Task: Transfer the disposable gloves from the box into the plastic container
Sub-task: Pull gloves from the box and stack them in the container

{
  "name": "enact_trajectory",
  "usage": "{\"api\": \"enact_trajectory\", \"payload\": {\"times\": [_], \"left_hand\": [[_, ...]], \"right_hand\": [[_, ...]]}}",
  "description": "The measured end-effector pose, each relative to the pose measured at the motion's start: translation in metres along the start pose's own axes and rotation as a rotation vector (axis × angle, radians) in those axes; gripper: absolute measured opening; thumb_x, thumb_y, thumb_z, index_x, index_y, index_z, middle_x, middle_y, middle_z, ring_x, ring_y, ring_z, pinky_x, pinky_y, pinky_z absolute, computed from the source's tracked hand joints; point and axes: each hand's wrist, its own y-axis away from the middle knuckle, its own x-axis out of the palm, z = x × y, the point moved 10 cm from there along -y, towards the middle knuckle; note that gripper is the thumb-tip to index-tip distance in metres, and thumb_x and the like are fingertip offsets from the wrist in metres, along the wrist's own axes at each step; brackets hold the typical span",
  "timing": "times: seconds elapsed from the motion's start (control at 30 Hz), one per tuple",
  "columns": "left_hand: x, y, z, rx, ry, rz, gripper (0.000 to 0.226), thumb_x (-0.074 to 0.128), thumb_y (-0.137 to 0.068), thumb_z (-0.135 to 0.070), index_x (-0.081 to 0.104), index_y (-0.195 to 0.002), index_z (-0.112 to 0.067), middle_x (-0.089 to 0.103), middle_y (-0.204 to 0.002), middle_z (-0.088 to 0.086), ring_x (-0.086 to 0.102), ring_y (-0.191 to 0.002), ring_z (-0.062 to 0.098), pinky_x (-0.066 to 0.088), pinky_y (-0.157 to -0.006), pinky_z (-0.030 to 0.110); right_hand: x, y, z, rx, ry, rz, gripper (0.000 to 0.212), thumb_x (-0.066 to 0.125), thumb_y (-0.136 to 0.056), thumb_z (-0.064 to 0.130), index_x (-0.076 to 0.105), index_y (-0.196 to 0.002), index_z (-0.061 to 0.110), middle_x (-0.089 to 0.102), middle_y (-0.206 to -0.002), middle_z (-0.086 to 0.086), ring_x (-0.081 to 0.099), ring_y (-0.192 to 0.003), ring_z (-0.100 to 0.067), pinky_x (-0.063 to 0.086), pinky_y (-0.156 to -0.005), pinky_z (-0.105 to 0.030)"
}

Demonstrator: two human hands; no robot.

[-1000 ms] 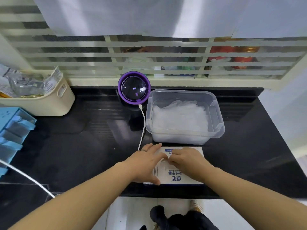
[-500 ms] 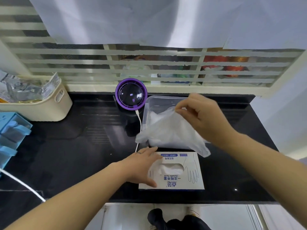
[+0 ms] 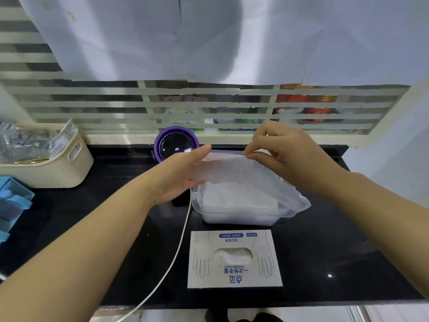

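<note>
step: one glove (image 3: 246, 177) going into the plastic container (image 3: 232, 219)
right hand (image 3: 285, 154): pinching the glove's top edge over it
left hand (image 3: 178, 173): fingers straight, flat against its left side
next: probably lower it, tuck in the overhanging corner, then back to the box (image 3: 234, 278)

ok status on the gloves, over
Right hand pinches a glove over the container. Left hand flat against the glove. More gloves in the box. Nothing in the way.
</note>
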Motion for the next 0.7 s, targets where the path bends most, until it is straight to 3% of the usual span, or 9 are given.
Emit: {"api": "enact_trajectory", "payload": {"times": [0.1,0.17,0.27,0.33,0.4,0.47,0.57,0.7], "left_hand": [[-0.005,-0.017,-0.03,0.109,-0.305,-0.225,0.03,0.058,-0.092,-0.037,0.07,-0.099,-0.01,0.072,-0.097,0.005,0.065,-0.096,0.021,0.047,-0.086,0.029],[-0.01,-0.017,-0.049,0.202,-0.412,-0.366,0.03,0.058,-0.093,-0.032,0.07,-0.083,-0.007,0.069,-0.079,0.006,0.063,-0.079,0.018,0.048,-0.076,0.03],[0.005,-0.028,-0.06,0.291,-0.411,-0.307,0.031,0.054,-0.096,-0.029,0.071,-0.078,-0.009,0.071,-0.077,0.012,0.066,-0.074,0.02,0.054,-0.08,0.033],[0.004,-0.042,-0.049,0.268,-0.425,-0.302,0.035,0.053,-0.098,-0.024,0.068,-0.087,0.006,0.069,-0.076,0.016,0.068,-0.069,0.017,0.056,-0.085,0.038],[-0.003,-0.057,-0.025,0.159,-0.385,-0.325,0.03,0.053,-0.097,-0.016,0.065,-0.091,0.011,0.068,-0.081,0.012,0.067,-0.061,0.009,0.058,-0.081,0.034],[-0.005,-0.067,0.0,0.053,-0.341,-0.317,0.018,0.05,-0.098,-0.009,0.064,-0.091,-0.001,0.065,-0.092,0.016,0.065,-0.054,0.007,0.059,-0.067,0.024],[-0.012,-0.075,0.033,-0.115,-0.359,-0.332,0.019,0.043,-0.101,-0.008,0.061,-0.107,-0.006,0.064,-0.093,0.006,0.067,-0.053,0.009,0.054,-0.054,0.019],[-0.022,-0.085,0.06,-0.237,-0.389,-0.394,0.04,0.05,-0.098,-0.009,0.043,-0.137,-0.006,0.059,-0.125,0.016,0.068,-0.082,0.021,0.06,-0.074,0.034]], "right_hand": [[0.001,-0.008,-0.013,0.013,0.035,0.039,0.012,0.061,-0.09,0.026,0.072,-0.092,0.022,0.049,-0.087,0.014,0.047,-0.071,-0.005,0.037,-0.061,-0.014],[-0.005,-0.011,-0.018,0.025,0.039,0.008,0.013,0.06,-0.09,0.027,0.072,-0.092,0.021,0.05,-0.087,0.014,0.047,-0.072,-0.005,0.041,-0.062,-0.017],[-0.021,-0.015,-0.033,0.097,0.042,-0.081,0.017,0.061,-0.09,0.027,0.071,-0.102,0.02,0.058,-0.092,0.009,0.048,-0.079,-0.008,0.039,-0.069,-0.018],[-0.018,-0.018,-0.039,0.116,0.06,-0.086,0.026,0.06,-0.091,0.029,0.066,-0.114,0.02,0.061,-0.099,0.005,0.047,-0.087,-0.009,0.037,-0.077,-0.022],[0.006,-0.02,-0.046,0.133,0.062,0.026,0.036,0.057,-0.091,0.035,0.059,-0.125,0.022,0.061,-0.11,0.003,0.047,-0.096,-0.011,0.038,-0.084,-0.028],[0.044,-0.016,-0.056,0.175,0.081,0.218,0.046,0.051,-0.09,0.044,0.05,-0.134,0.028,0.054,-0.124,0.004,0.046,-0.11,-0.011,0.039,-0.096,-0.03],[0.104,0.004,-0.072,0.227,0.125,0.496,0.055,0.047,-0.091,0.053,0.036,-0.142,0.035,0.039,-0.142,0.004,0.036,-0.127,-0.015,0.034,-0.107,-0.035],[0.163,0.029,-0.088,0.259,0.124,0.703,0.062,0.045,-0.091,0.057,0.025,-0.146,0.037,0.027,-0.152,0.001,0.026,-0.137,-0.021,0.027,-0.112,-0.042]]}}
